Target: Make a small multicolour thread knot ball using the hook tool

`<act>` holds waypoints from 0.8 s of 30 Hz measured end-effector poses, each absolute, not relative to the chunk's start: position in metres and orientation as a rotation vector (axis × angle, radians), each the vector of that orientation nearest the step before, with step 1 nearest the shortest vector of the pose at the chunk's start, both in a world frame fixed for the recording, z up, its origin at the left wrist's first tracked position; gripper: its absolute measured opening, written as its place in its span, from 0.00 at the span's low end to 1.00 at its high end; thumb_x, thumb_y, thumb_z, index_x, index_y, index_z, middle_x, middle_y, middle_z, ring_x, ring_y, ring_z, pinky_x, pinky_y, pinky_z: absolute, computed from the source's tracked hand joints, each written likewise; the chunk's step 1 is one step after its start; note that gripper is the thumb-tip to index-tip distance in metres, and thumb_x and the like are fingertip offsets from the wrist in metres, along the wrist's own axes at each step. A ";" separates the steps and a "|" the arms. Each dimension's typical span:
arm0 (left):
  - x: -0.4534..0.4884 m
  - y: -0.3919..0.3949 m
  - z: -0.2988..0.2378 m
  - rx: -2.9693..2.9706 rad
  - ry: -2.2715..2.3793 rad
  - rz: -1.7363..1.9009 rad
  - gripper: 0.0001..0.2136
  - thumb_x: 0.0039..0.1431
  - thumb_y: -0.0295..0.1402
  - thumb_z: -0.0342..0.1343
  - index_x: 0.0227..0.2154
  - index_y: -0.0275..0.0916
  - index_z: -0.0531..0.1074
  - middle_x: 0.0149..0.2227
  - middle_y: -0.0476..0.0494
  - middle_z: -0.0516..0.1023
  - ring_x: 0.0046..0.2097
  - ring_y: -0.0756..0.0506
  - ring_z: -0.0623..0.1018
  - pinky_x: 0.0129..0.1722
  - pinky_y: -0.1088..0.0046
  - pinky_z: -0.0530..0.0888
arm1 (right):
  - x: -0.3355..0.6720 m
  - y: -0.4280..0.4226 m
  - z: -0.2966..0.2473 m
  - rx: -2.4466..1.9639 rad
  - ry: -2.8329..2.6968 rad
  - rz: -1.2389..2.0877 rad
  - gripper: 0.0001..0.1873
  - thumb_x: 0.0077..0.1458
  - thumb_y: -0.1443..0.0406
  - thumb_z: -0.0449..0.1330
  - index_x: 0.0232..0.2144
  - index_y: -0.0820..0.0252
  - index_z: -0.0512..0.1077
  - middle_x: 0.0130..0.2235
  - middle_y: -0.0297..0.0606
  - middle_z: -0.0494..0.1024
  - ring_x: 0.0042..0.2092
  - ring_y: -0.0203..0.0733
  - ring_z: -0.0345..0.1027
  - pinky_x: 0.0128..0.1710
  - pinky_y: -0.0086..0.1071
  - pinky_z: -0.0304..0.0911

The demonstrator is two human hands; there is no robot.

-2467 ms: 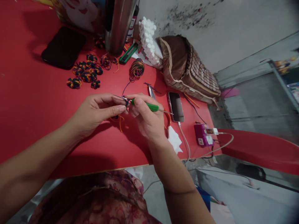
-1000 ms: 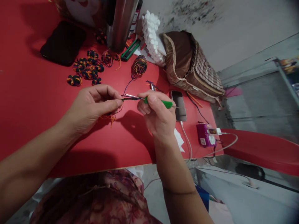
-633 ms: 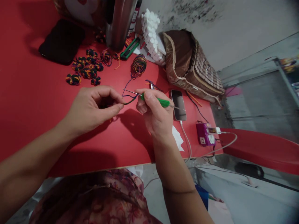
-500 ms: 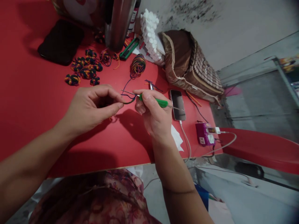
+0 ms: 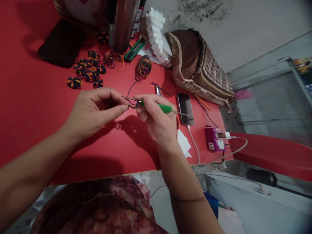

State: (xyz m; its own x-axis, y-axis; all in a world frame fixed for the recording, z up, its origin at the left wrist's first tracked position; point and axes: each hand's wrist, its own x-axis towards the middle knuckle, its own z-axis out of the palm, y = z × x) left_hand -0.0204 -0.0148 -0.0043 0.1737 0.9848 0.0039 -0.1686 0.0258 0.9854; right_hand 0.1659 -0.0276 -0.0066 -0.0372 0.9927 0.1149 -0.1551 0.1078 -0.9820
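Note:
My right hand grips a crochet hook by its green handle, the thin metal shaft pointing left. Yarn in dark blue and green loops around the shaft near my right fingertips. My left hand pinches the other end of this yarn between thumb and forefinger; most of what lies inside that hand is hidden. The hook's tip reaches my left forefinger. From the work a strand runs up to a multicoloured yarn ball on the red table. Several small crocheted pieces lie beyond my left hand.
A black flat object lies at the back left. Behind the yarn are a metal bottle, a green box cutter and a brown bag. To the right lie a charging phone, scissors partly hidden and a purple power socket.
My right hand and the hook have moved slightly left, toward my left hand. The stretch of yarn between the hands has become shorter.

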 end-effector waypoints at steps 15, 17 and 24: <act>-0.020 -0.013 -0.002 1.077 0.863 1.139 0.07 0.51 0.26 0.74 0.27 0.44 0.82 0.29 0.53 0.82 0.31 0.51 0.77 0.37 0.69 0.76 | 0.156 -0.032 -0.002 -1.029 -1.153 1.271 0.07 0.62 0.55 0.71 0.35 0.49 0.87 0.29 0.31 0.83 0.26 0.35 0.65 0.28 0.32 0.63; -0.022 -0.012 -0.003 1.186 0.893 1.147 0.06 0.54 0.29 0.73 0.28 0.45 0.82 0.29 0.53 0.82 0.31 0.50 0.76 0.37 0.68 0.74 | 0.157 -0.032 -0.002 -1.039 -1.159 1.285 0.07 0.62 0.55 0.71 0.36 0.48 0.87 0.29 0.31 0.84 0.25 0.35 0.66 0.27 0.31 0.63; -0.029 -0.016 -0.004 1.593 1.007 1.199 0.04 0.64 0.36 0.69 0.32 0.49 0.82 0.34 0.47 0.82 0.37 0.45 0.78 0.40 0.63 0.71 | 0.165 -0.027 -0.008 -1.008 -1.123 1.478 0.15 0.63 0.51 0.69 0.40 0.55 0.86 0.28 0.34 0.85 0.21 0.31 0.69 0.18 0.24 0.60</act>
